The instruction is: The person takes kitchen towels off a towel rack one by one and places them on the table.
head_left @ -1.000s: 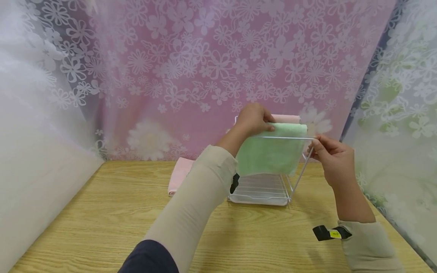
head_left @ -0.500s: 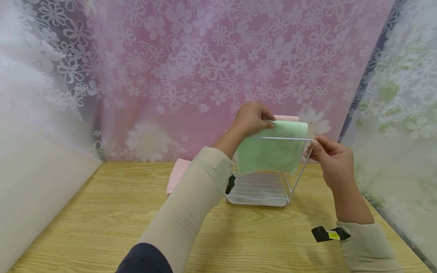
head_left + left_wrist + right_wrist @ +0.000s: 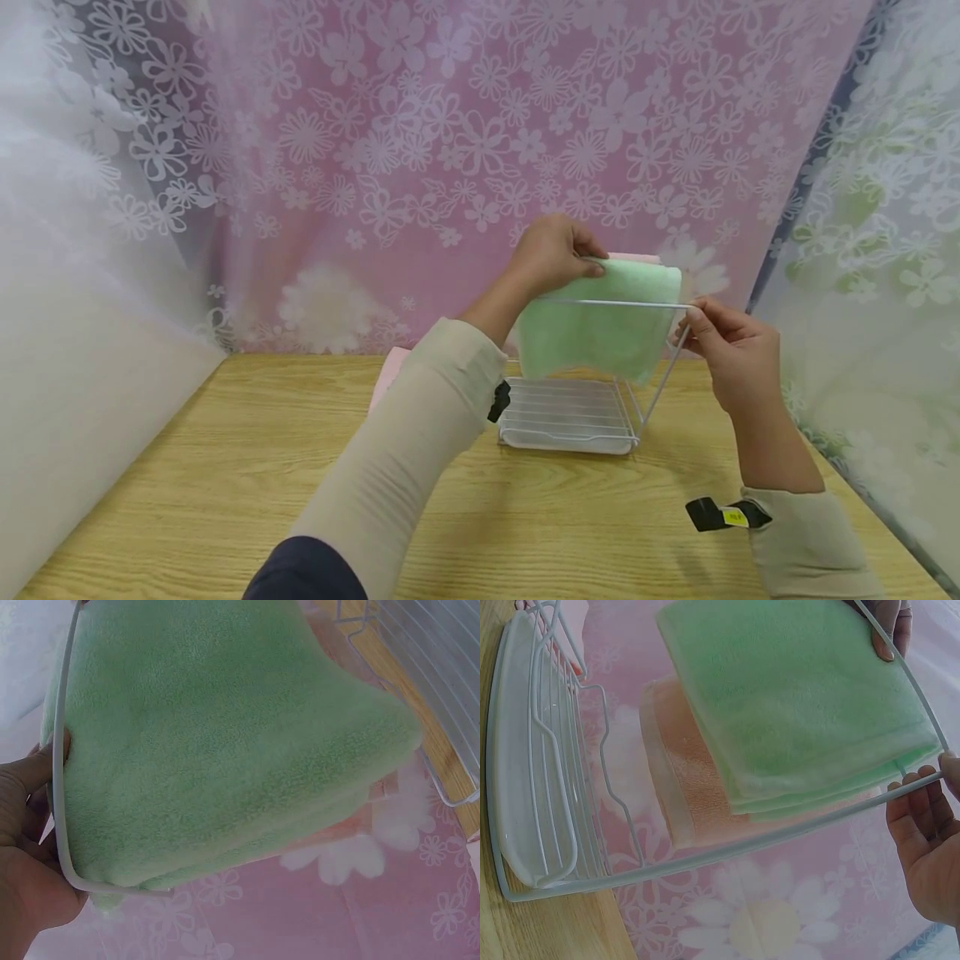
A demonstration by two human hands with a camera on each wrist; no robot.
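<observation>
My left hand (image 3: 553, 252) pinches the folded top edge of a light green towel (image 3: 600, 337). The towel hangs folded behind the front top bar of a white wire rack (image 3: 663, 379). My right hand (image 3: 742, 354) grips the rack's upper right front corner between thumb and fingers. Behind the green towel, a peach-pink towel (image 3: 679, 750) hangs at the rack's back, mostly covered by it in the head view. The left wrist view shows the green towel (image 3: 210, 742) close up, with the bar passing in front of the left fingers.
The rack's base holds a white tray (image 3: 566, 446) under a wire grid. To its left, a folded pink towel (image 3: 387, 379) lies on the wooden table (image 3: 225, 467), partly hidden by my left sleeve. Floral curtains (image 3: 420, 167) stand behind and at the sides.
My left hand has risen a little, lifting the green towel's top edge, and the towel's lower edge sits slightly higher above the tray. The right hand keeps its hold on the rack corner.
</observation>
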